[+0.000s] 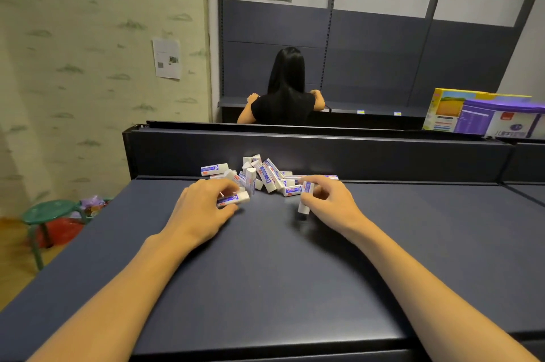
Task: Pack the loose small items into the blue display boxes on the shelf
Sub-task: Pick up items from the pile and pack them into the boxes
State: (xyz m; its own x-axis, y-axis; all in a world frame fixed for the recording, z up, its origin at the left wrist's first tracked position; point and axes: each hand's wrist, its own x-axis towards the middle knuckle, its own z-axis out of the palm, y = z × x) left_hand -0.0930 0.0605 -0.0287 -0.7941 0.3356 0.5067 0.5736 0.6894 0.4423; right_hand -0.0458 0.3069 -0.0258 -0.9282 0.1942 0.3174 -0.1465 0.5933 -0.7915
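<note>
Forearms crossed the shelf (265, 288). Left hand (203, 208) pinched an eraser (233, 200), right hand (327, 203) held another upright (303, 199); pile (265, 174) lay just beyond both grips. No blue box visible; erasers could slip.

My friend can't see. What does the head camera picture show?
Two hands reach into a pile of small white erasers on a dark blue shelf: the left hand grips one lying flat, the right hand pinches one upright. Beyond, a person faces other shelves, and boxes stand at right.
</note>
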